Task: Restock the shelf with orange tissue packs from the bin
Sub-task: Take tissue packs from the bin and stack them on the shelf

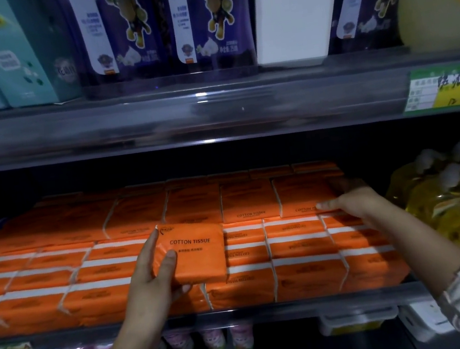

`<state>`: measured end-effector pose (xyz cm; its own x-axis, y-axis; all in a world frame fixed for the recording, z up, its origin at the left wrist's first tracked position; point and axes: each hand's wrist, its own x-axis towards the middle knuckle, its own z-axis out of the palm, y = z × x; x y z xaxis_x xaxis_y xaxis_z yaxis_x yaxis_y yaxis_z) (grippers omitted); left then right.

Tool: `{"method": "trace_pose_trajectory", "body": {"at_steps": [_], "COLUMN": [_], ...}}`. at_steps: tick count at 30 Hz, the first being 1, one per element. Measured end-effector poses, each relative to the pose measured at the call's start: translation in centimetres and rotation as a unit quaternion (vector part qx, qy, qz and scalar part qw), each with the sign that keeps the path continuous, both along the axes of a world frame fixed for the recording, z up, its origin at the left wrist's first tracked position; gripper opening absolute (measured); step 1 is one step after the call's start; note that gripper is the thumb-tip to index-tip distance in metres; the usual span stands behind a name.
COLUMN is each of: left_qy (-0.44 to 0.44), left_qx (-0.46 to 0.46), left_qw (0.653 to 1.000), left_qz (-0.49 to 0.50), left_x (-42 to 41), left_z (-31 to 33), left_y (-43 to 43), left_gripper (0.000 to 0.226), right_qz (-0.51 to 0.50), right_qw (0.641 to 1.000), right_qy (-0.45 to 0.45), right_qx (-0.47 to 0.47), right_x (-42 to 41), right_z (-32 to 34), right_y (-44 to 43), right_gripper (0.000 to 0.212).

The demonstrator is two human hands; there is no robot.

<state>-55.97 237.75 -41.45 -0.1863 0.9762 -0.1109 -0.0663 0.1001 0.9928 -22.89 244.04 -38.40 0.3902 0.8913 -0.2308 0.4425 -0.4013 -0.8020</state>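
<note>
Item: tissue pack (195,255), orange, marked COTTON TISSUE. Location: off the shelf (241,315), held upright in front of the stacked packs (300,248). The bin is not in view.

Left hand (151,275): grips the pack's left edge, thumb across the front, fingers behind.

Right hand (352,199): lies spread on the rightmost pack of the top row (301,194), thumb straight along its front edge.

Stock: rows appear nearly full (no obvious gap shows from here).

Risks, as judged:
- One-edge grip on slick wrap; the pack may slip and fall below the shelf.
- Forcing it into tight rows may push front packs over the rail.
- A right-hand shove may slide the top row askew or nudge the yellow pouches (446,204) just beside it.
</note>
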Motion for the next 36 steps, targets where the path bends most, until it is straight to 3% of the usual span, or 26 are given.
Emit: {"method": "trace_pose_trajectory", "body": {"at_steps": [14, 27, 32, 34, 36], "left_qy": [-0.022, -0.023, -0.043, -0.044, -0.046], "left_qx": [0.005, 0.015, 0.069, 0.087, 0.095], "left_qw": [1.0, 1.0, 0.997, 0.995, 0.994], "left_qz": [0.011, 0.003, 0.007, 0.01, 0.016], "left_x": [0.0, -0.7, -1.6, -2.1, -2.8], "left_z": [0.2, 0.8, 1.5, 1.6, 1.6], "left_y": [-0.4, -1.2, -1.8, -2.1, -2.3], "left_gripper": [0.049, 0.049, 0.048, 0.052, 0.054], "right_qz": [-0.004, -0.005, -0.021, 0.024, 0.078], "right_qw": [1.0, 0.99, 0.946, 0.936, 0.946], "right_qy": [-0.019, -0.131, -0.206, -0.183, -0.123], "right_qx": [0.022, 0.057, 0.247, 0.299, 0.291], "right_x": [-0.3, -1.8, -5.1, -7.8, -10.8], "right_z": [-1.3, -1.6, 0.3, 1.0, 1.2], "right_y": [0.6, 0.5, -1.4, -2.4, -3.2], "right_gripper": [0.064, 0.058, 0.05, 0.049, 0.046]}}
